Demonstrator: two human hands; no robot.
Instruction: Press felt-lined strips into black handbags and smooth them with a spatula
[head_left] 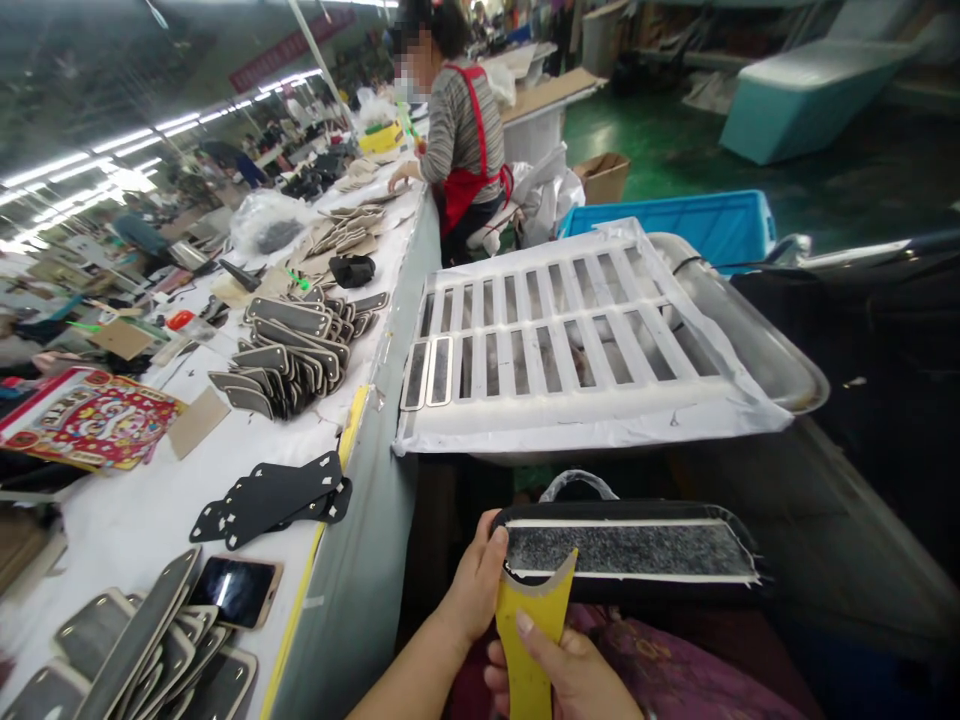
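My left hand is closed on the left end of a long black piece, thumb on top. A speckled dark-grey panel with white edges runs along its upper face. My right hand is wrapped round a flat yellow scraper-like tool with a curved, pale, pointed edge. The tool's edge overlaps the left part of the panel in view; whether it presses on it, I cannot tell. A clear plastic loop stands behind the black piece.
Ahead, a white slotted frame rests on a metal basin, with two strips at its left. On the table at left lie grey panels, black cutouts and a phone. A person works beyond; a blue bin stands behind.
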